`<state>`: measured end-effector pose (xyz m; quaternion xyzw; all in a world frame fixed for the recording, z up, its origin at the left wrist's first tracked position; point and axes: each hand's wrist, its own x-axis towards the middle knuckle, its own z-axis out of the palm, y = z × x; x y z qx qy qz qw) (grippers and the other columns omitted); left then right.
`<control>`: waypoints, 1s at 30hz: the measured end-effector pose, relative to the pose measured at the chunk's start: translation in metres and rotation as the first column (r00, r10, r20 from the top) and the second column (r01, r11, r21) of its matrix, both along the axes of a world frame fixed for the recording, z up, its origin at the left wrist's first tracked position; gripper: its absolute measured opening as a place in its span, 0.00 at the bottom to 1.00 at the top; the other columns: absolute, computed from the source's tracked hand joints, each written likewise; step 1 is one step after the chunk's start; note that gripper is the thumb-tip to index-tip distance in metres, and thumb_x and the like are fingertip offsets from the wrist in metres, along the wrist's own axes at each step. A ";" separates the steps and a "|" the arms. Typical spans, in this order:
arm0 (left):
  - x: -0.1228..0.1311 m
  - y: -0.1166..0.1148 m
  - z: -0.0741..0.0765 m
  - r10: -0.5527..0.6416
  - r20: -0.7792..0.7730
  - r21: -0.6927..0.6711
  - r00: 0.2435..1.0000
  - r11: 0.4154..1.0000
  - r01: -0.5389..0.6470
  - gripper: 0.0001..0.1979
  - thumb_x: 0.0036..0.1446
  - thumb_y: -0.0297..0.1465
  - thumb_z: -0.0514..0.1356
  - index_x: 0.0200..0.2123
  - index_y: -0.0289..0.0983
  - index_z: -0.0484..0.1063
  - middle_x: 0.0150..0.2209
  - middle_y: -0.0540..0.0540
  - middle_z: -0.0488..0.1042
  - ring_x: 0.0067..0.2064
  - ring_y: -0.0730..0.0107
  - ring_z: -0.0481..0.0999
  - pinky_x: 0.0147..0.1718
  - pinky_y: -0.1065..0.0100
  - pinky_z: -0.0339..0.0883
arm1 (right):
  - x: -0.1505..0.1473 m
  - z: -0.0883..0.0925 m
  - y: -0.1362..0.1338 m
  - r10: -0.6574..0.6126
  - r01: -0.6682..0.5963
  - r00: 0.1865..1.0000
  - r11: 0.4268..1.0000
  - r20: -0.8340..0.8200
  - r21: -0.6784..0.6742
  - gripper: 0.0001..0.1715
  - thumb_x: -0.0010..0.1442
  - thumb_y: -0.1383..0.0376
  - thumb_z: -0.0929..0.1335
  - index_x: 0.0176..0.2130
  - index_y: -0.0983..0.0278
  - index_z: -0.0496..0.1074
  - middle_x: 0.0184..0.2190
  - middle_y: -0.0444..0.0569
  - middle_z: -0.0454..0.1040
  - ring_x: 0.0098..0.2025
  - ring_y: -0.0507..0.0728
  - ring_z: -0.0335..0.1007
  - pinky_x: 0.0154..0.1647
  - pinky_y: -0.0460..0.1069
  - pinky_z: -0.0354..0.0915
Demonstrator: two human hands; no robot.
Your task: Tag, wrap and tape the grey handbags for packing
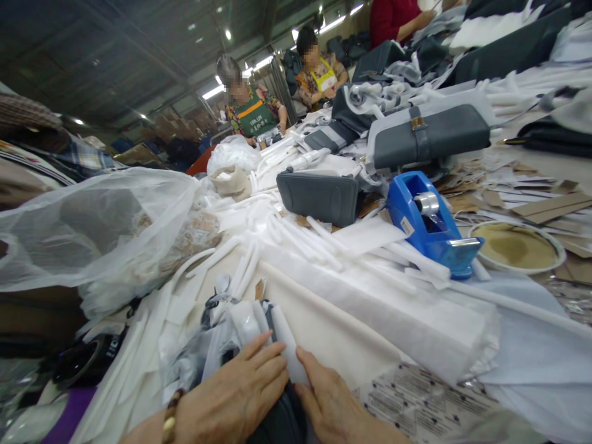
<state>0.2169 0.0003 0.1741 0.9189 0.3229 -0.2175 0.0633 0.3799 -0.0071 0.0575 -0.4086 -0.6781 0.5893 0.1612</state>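
Cluttered workshop table (pixel 324 320) stretches ahead of you, heaped with white wrapping sheets and rolled white paper tubes (pixel 296 237). At its near edge your left hand (pixel 231 401) lies flat, fingers straight and spread, on a white soft wrapping strip (pixel 287 348) folded over a dark grey bag (pixel 277 425). Your right hand (pixel 333 407) sits just beside it, thumb pressed against that strip; its fingers are out of sight, so you cannot tell how far it is closed. A beaded bracelet (pixel 170 416) circles your left wrist. Farther off stand a blue plastic tape dispenser (pixel 430 222), a grey leather handbag (pixel 319 196) and a clear crumpled plastic bag (pixel 92 228). Two people in aprons (pixel 252 108) work at the far end.
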 end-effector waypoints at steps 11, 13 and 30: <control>-0.101 -0.008 -0.032 0.764 0.514 0.017 0.390 0.445 -0.895 0.23 0.59 0.41 0.44 0.49 0.37 0.69 0.51 0.44 0.73 0.54 0.59 0.70 0.53 0.60 0.64 | -0.006 -0.009 -0.006 -0.115 0.115 0.993 0.993 -0.024 0.028 0.29 0.61 0.67 0.58 0.61 0.74 0.55 0.58 0.61 0.62 0.58 0.60 0.60 0.59 0.53 0.56; -0.092 0.015 -0.042 0.760 0.533 0.057 0.372 0.407 -0.912 0.22 0.56 0.41 0.44 0.40 0.36 0.73 0.45 0.43 0.76 0.50 0.60 0.73 0.53 0.59 0.64 | -0.006 -0.019 -0.009 -0.134 0.138 0.988 0.989 -0.079 0.053 0.29 0.62 0.65 0.58 0.60 0.73 0.56 0.58 0.60 0.63 0.58 0.60 0.61 0.59 0.53 0.57; -0.094 0.043 -0.074 0.748 0.467 0.213 0.472 0.424 -0.881 0.22 0.54 0.41 0.38 0.28 0.40 0.69 0.33 0.43 0.78 0.38 0.59 0.77 0.40 0.60 0.70 | -0.030 -0.024 0.010 -0.143 0.148 0.980 0.989 -0.139 0.023 0.24 0.62 0.65 0.58 0.57 0.67 0.61 0.50 0.56 0.70 0.52 0.58 0.66 0.54 0.50 0.61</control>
